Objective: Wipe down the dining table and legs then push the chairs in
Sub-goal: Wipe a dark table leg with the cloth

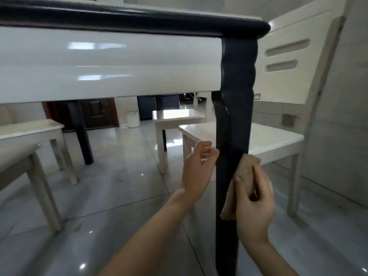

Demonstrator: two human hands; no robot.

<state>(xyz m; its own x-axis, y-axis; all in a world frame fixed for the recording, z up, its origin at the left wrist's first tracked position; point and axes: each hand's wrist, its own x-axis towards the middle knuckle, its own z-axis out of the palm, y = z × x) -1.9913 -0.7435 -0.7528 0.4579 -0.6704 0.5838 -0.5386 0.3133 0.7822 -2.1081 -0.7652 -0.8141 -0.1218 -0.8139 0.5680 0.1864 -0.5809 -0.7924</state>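
1. The right hand has its grip closed on a tan cloth. The fingers are folded over it and press it to the right face of the dark counter leg, and a loose tail of cloth hangs below the palm
2. The left hand sits at the opposite face of that leg, slightly higher. Its grip is slack, with lightly curled fingers holding nothing, and I can't tell whether the tips truly touch the wood. My guess is that it's there to steady the person crouching, or the leg
3. This looks like the leg-wiping step. Holding the cloth flat against one face would let a single stroke run along its length
4. Below the cloth the leg drops straight to the tiled floor with nothing in the way. Above, it swells into rounded bulges under the counter's corner, beneath the dark rim, and there the cloth would have to follow the curves
5. A white chair stands just beside the leg on the right, its seat edge near cloth height, so knuckles could knock it there. The left side is open under the white apron
6. More pale seats show near the counter's left side. Pushing the chairs in appears not yet done
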